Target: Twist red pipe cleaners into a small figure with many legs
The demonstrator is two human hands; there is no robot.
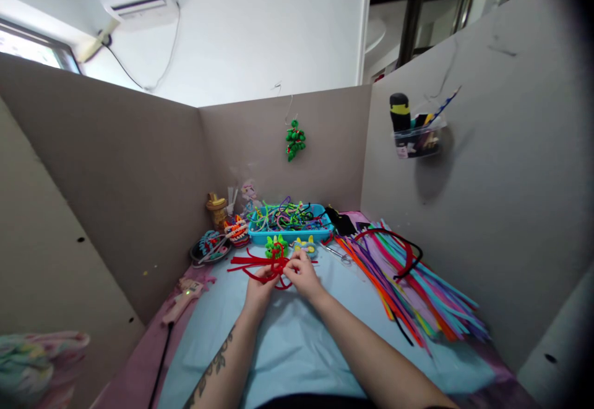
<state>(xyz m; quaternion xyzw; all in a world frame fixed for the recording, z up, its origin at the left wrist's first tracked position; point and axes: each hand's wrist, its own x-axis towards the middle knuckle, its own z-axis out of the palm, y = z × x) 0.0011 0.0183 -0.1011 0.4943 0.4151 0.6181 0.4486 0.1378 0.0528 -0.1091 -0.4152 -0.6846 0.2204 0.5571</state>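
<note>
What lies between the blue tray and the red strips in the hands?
Two small figures, one green and one with yellow ears, lie there, as the head view shows.

Looks like a small craft workstation | walled in by grey partitions (248, 143) | spread with a blue table cover (310, 353) | stocked with multicoloured fuzzy stems (420, 285), a blue tray (257, 236) of tangled strands (290, 216)

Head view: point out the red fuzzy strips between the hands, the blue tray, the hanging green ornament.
Red fuzzy strips (278, 266): head view, bunched part between the fingertips.
Blue tray (291, 235): head view, front wall.
Green ornament (295, 140): head view, middle.
</note>
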